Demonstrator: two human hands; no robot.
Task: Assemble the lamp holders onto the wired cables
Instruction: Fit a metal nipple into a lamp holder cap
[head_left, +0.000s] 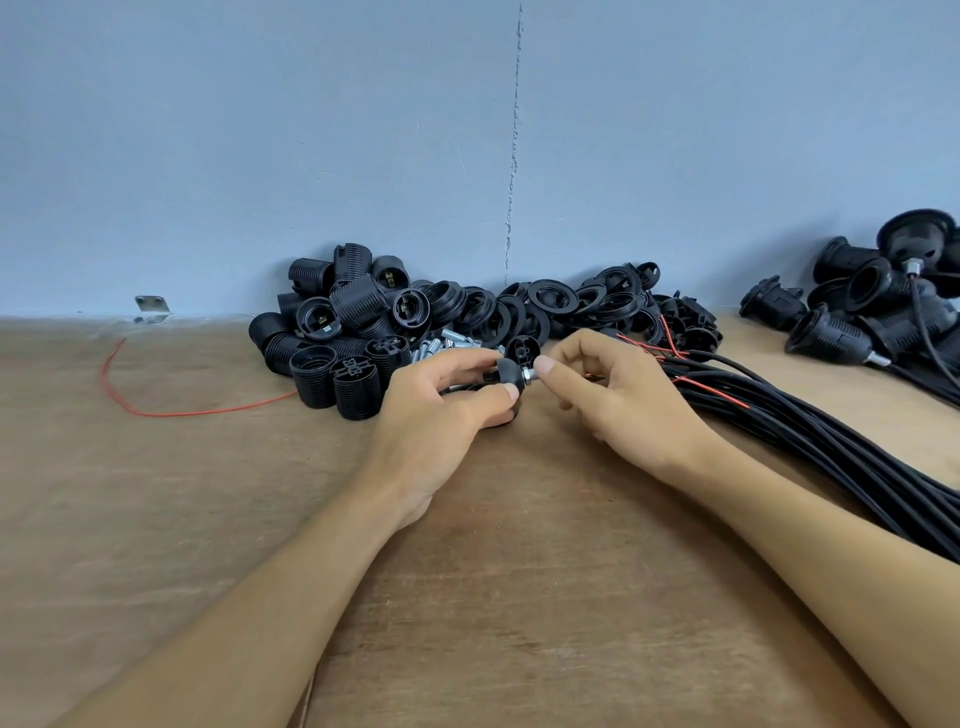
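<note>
Left grip (441, 410): clasps black lamp holder cap (503, 373) just over bench (519, 597) centre.
Right grip (618, 405): pinches metal nipple (527, 377) on the cap's end.
Cable bundle (831, 447): black, lying on bench, right.
Holder shells (332, 332): heaped against wall, rings (550, 301) beside.

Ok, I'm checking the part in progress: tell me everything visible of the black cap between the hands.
The black cap is a dome, plastic by its matt look, with a silvery threaded tube sticking out of its top toward the right. It is turned on its side, in front of the parts pile. The left hand grips it with thumb and fingers; the right hand pinches the tube's end.
</note>
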